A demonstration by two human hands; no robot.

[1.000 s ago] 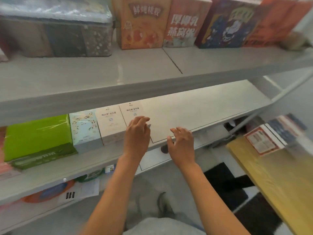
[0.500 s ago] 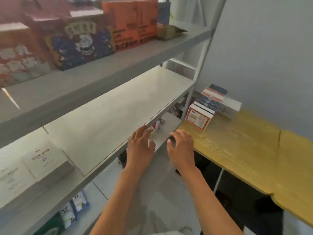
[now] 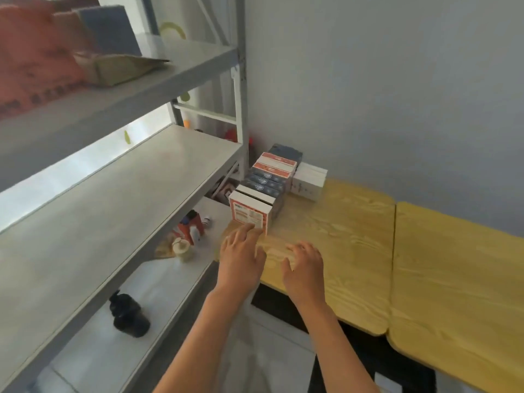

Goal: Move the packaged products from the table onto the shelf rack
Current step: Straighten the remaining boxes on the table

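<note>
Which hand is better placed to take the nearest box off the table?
Left, probably. The left hand has its fingertips at the front face of the nearest box, open. The right hand hovers over bare table to the box's right, empty.

Small stockroom or shop back room, by the look of it. Grey metal shelf rack (image 3: 181, 154) with open boards fills 9 to 11 o'clock; upper board carries large printed cartons (image 3: 37, 63) and a flat paper pouch (image 3: 124, 68). Lower board at 8 o'clock holds loose sundries: a black bottle (image 3: 129, 317), small bottles and a red pack (image 3: 190, 229). At 12 o'clock a row of retail boxes (image 3: 263, 185), red-and-white and dark blue, stands upright on a yellow wood-grain table (image 3: 425, 265) beside a white box (image 3: 309, 180), just beside the rack's upright. Plain grey wall (image 3: 382, 95) from 12 to 2 o'clock. Pale tiled floor at 6 o'clock.
</note>
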